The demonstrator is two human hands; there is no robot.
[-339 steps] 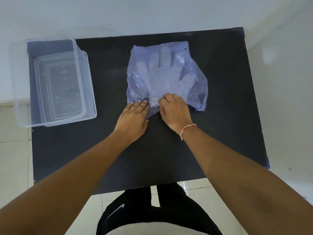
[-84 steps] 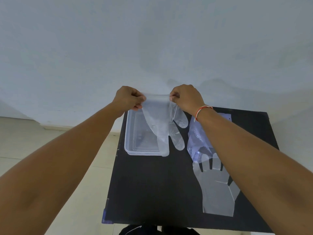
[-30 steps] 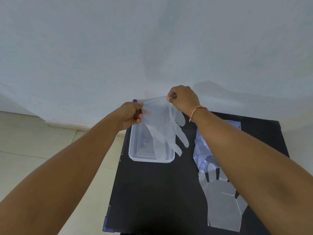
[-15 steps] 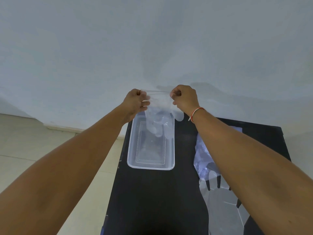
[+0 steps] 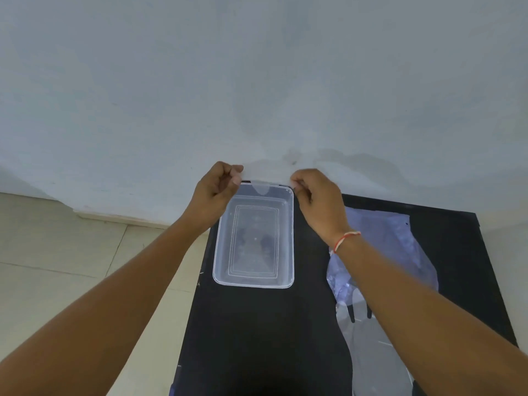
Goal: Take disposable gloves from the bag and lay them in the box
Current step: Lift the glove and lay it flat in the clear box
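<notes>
A clear plastic box [image 5: 254, 284] stands on the black table [image 5: 257, 338], near its far left corner. A thin transparent glove [image 5: 257, 244] hangs down into the box, its fingers faintly showing on the bottom. My left hand [image 5: 218, 190] and my right hand [image 5: 317, 201] each pinch a corner of its cuff, just above the box's far rim. The bluish plastic bag [image 5: 400, 247] lies to the right of the box, partly hidden by my right forearm. A second glove [image 5: 371, 352] lies flat on the table in front of the bag.
A pale wall rises right behind the table's far edge. Tiled floor shows to the left, past the table's left edge, which runs close beside the box.
Both hands have moved down and toward the box's far end. The glove, which hung above the box, now lies down inside it.
</notes>
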